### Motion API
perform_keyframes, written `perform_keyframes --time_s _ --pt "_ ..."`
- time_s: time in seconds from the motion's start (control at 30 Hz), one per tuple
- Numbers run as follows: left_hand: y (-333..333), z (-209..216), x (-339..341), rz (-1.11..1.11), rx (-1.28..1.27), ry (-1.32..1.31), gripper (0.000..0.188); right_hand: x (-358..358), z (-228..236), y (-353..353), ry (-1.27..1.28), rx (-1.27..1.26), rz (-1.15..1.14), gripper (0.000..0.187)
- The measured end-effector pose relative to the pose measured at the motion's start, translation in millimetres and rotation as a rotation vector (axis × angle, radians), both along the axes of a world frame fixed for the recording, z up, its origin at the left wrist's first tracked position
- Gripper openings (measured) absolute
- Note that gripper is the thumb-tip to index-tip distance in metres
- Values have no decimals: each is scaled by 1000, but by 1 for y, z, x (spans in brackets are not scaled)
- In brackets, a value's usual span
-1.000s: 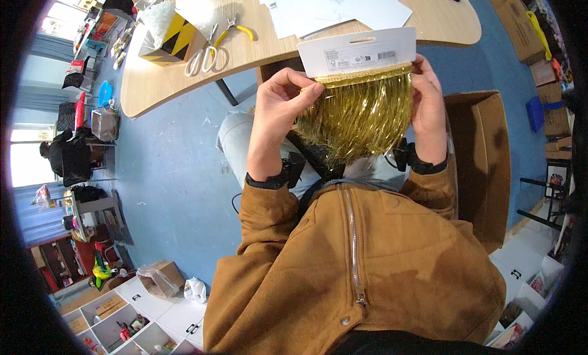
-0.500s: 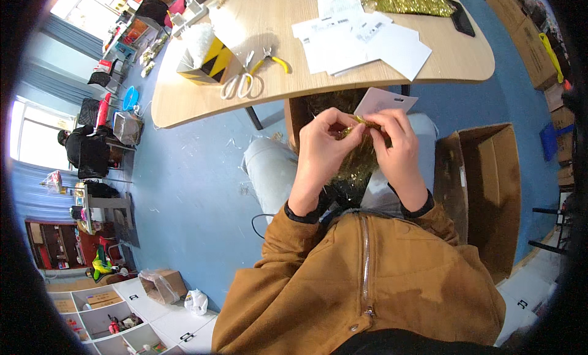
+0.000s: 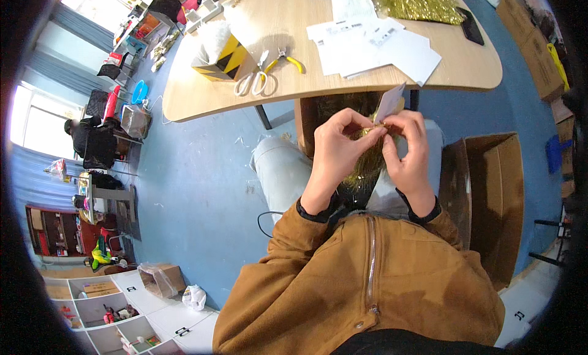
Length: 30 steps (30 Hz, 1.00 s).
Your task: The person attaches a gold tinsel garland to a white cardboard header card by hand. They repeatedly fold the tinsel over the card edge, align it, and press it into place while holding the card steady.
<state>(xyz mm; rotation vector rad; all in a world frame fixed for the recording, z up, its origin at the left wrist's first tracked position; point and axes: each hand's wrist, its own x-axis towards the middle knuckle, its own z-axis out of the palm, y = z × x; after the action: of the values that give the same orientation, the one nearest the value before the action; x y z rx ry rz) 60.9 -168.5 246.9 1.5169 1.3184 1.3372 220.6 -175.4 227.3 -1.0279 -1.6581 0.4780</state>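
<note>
While you've got that gold fringe (image 3: 360,176) over your lap, your left hand (image 3: 340,150) has thumb and index pinched together by its top edge, and your right hand (image 3: 409,152) has its fingertips curled in just beside; can't tell exactly what they grip. I'd pinch close to the white card (image 3: 389,104) just beyond and go gently so strands don't snag. Scissors (image 3: 253,82) and yellow pliers (image 3: 295,63) lie farther off, left on the table (image 3: 190,104).

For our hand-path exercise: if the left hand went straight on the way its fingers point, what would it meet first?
Probably the right hand, which lies just ahead of the left hand by the white card; whether they touch is unclear.
</note>
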Motion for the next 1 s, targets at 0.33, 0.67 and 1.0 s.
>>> perform_keyframes --time_s 0.33,0.67,1.0 --pt "-4 -4 13 -34 117 10 20 6 3 -1 -94 124 -68 35" --pt "-3 8 11 -87 258 150 20 6 1 -1 -33 120 -89 36" --pt "1 10 -28 -142 50 199 12 29 -1 6 177 -3 41 28"
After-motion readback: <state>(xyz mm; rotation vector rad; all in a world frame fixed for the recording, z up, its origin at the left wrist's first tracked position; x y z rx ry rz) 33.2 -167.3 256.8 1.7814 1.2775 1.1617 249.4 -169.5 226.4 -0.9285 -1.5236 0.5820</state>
